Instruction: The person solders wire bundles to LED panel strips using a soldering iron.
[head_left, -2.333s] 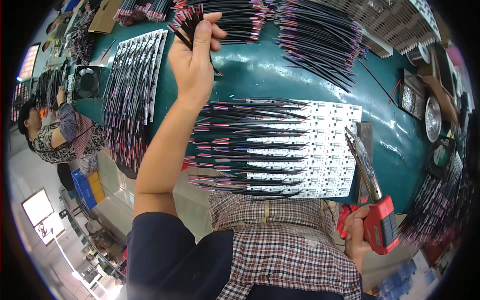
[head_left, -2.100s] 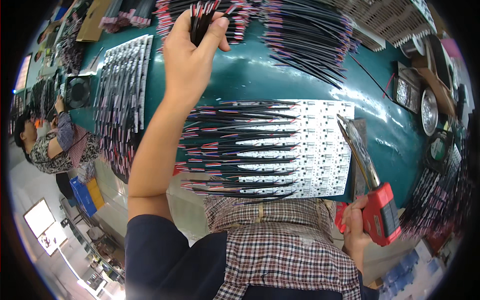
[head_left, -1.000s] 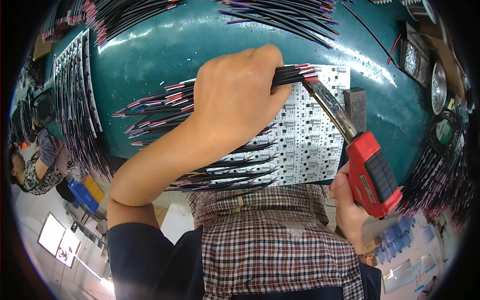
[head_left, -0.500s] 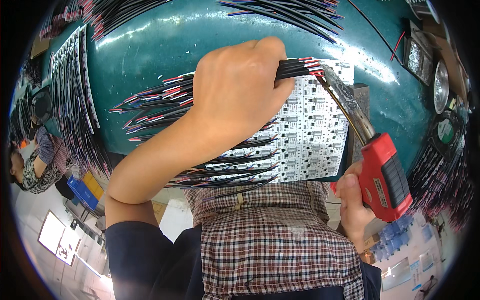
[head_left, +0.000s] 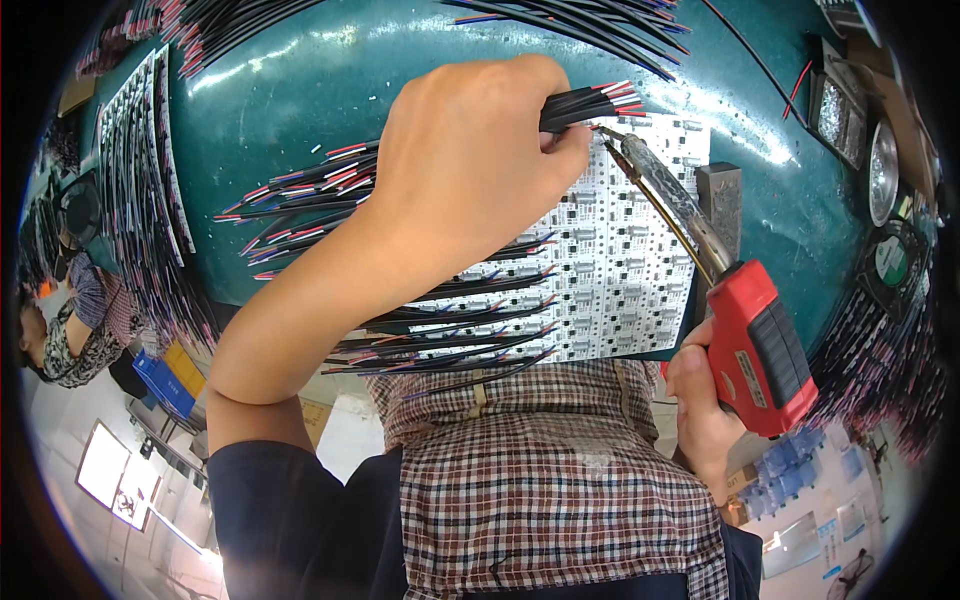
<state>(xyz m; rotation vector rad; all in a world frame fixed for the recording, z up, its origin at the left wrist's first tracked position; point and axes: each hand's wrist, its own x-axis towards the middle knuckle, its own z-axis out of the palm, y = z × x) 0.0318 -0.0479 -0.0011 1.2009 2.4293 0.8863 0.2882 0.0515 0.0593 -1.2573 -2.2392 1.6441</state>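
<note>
My left hand [head_left: 475,150] is closed round a bundle of black cables [head_left: 590,104] whose stripped ends show red and white wires. Beneath it lies a white sheet of circuit boards [head_left: 630,260] dotted with small components. Rows of black cables [head_left: 480,315] stretch leftward from the boards, partly hidden under my left forearm. My right hand [head_left: 705,395] grips a red and black soldering gun [head_left: 758,350] by its handle. The gun's tip, with a thin brass-coloured tube alongside, reaches just below the bundle, close to my left fingers.
A grey metal block [head_left: 720,205] stands at the sheet's right edge. More cable bundles lie at the far side, left and right of the green table [head_left: 300,90]. A metal tray [head_left: 838,115] and a round dish [head_left: 882,172] sit at right. Another person [head_left: 75,325] is at far left.
My left hand has lifted slightly away with the bundle, its wire ends now angled up and fanned. The soldering gun's tip has shifted left, from the wire ends to below the bundle.
</note>
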